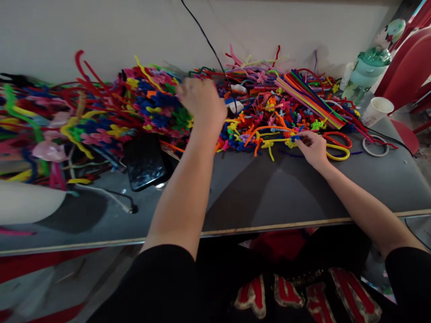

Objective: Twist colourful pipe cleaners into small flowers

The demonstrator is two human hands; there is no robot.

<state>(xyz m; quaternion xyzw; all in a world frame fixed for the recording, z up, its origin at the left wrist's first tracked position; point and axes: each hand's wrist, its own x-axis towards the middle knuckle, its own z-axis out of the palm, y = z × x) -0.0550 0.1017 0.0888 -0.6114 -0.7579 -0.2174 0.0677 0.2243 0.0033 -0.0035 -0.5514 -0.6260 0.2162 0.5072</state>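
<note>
My left hand (pixel 202 101) is over a heap of pipe-cleaner flowers (pixel 161 105), mostly blue, pink and green. Motion blurs it, and its fingers point away from me, so whether they grip anything is hidden. Further right, my right hand (pixel 313 147) is closed, thumb and fingertips pinching a small blue and yellow pipe-cleaner flower (pixel 292 138) at the front of a second colourful heap (pixel 269 112). Beside that wrist lie scissors with red and yellow handles (pixel 337 152).
A black phone (pixel 146 161) lies left of my forearm, near a cable with a plug (pixel 129 207). Straight pipe cleaners (pixel 310 98) rest in a bundle on the right heap. A paper cup (pixel 377 112), a green bottle (pixel 365 74) and a grey ring (pixel 375 146) are at the right.
</note>
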